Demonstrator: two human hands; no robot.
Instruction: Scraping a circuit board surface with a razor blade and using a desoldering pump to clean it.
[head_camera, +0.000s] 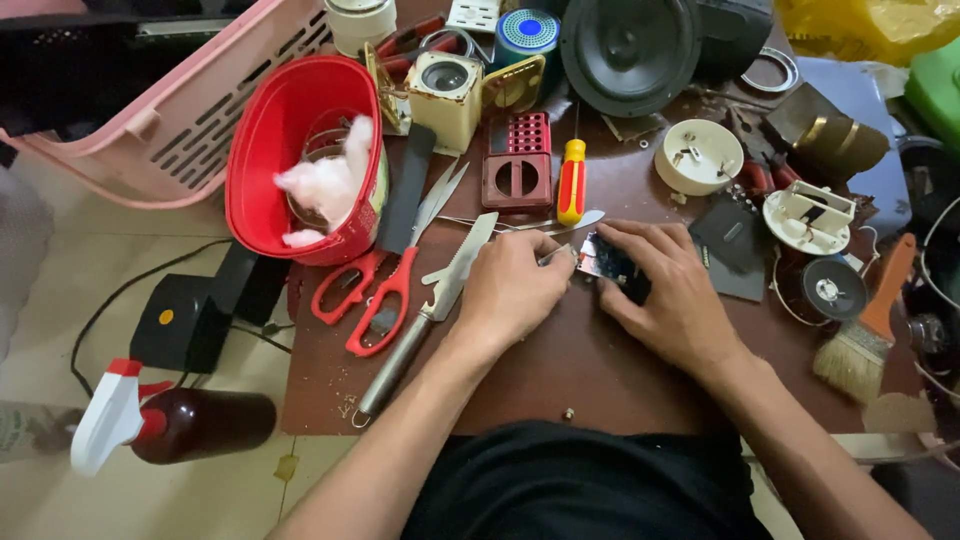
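My left hand (518, 288) is closed around a thin metal tool (556, 256), its tip touching a small dark circuit board (603, 262). My right hand (668, 292) grips that board and presses it down on the brown worktable (560, 370). Just beyond the hands lie a yellow-and-red screwdriver (571, 182) and a knife-like metal blade (440, 300). Part of the board is hidden under my right fingers.
Red-handled scissors (385, 285) lie left of the hands beside a red bowl (290, 150) and a pink basket (190, 110). A paintbrush (865, 335), white round fittings (697, 155), a speaker (628, 50) and small parts crowd the far and right side. A spray bottle (170, 425) sits on the floor.
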